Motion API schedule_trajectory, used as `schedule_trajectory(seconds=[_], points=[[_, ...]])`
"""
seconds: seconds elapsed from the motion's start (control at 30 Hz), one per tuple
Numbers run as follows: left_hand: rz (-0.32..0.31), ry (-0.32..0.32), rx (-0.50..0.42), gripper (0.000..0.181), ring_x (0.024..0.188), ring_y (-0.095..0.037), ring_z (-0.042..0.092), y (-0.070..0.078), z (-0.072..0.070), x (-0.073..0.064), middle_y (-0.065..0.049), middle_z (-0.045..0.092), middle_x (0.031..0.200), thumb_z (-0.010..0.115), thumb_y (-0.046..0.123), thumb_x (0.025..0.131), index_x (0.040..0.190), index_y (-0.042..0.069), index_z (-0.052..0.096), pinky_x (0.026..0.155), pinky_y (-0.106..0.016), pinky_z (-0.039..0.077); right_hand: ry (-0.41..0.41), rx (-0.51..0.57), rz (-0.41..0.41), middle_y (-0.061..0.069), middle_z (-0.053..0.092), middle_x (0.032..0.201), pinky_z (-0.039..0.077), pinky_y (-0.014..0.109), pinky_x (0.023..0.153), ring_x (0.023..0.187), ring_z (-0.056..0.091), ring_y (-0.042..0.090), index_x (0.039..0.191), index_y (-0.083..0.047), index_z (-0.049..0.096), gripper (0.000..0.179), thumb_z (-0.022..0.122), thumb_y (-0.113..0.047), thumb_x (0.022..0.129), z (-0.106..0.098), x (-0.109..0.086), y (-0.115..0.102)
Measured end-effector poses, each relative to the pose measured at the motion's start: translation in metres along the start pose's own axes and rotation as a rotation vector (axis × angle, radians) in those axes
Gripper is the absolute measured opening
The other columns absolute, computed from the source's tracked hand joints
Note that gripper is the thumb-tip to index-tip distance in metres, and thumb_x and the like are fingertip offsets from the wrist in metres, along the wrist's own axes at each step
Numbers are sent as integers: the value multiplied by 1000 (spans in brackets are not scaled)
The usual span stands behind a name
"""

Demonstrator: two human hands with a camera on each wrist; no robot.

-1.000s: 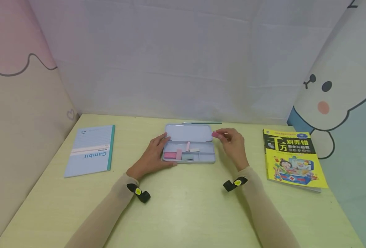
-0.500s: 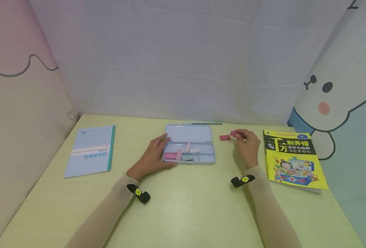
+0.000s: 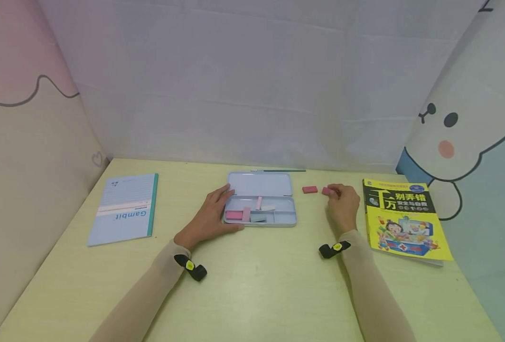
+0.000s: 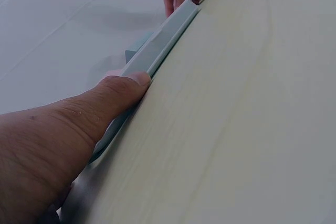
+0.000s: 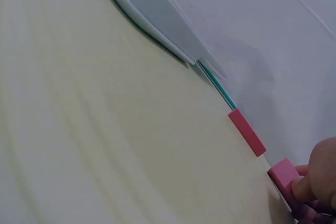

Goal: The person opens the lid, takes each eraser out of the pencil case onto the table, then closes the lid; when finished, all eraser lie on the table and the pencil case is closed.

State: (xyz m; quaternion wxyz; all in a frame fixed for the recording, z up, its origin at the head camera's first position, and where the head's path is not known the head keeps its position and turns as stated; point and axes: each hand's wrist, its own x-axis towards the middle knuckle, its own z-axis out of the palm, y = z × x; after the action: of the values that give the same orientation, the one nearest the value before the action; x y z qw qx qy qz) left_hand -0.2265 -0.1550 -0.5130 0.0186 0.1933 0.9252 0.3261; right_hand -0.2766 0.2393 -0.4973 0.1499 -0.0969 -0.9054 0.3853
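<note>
My left hand [image 3: 210,213] grips the left end of an open white tin case [image 3: 285,218], thumb along its front edge and fingers at its left side. Inside the tin's compartments lie a deep pink eraser [image 3: 234,215], paler pink ones and grey-white ones. To the right of the tin, my right hand [image 3: 345,206] pinches a pink eraser [image 5: 284,172] between thumb and fingers, low at the table. Left of it, a reddish-pink eraser [image 3: 310,189] lies on the table with a small gap between the two.
Behind the tin lies a thin green-handled brush [image 3: 284,170]. A blue notebook [image 3: 124,209] is at the left and a yellow book [image 3: 406,223] at the right, close to my right hand. A white cloth wall [image 3: 252,95] stands behind the table [image 3: 252,285].
My right hand has moved right, away from the tin's lid, then lowered the pink eraser beside the reddish one, which the hand had hidden. My left hand has stayed on the tin.
</note>
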Motion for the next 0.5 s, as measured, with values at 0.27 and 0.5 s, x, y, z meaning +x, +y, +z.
schedule_trajectory(seconds=[0.27,0.5], points=[[12,5,-3,109,164,-39,25,0,-1,-1,-12,22,180,87,55,84,168,9,34,131,-61,32,24,8,-21,26,56,131,41,49,100,115,52,38,134,-6,73,29,59,-12,110,6,1,9],[9,4,-16,109,164,-39,25,3,-3,-1,-12,22,180,88,53,84,168,9,34,132,-61,31,47,76,-4,25,51,142,41,53,106,120,53,39,146,-14,65,36,58,-15,111,6,2,8]])
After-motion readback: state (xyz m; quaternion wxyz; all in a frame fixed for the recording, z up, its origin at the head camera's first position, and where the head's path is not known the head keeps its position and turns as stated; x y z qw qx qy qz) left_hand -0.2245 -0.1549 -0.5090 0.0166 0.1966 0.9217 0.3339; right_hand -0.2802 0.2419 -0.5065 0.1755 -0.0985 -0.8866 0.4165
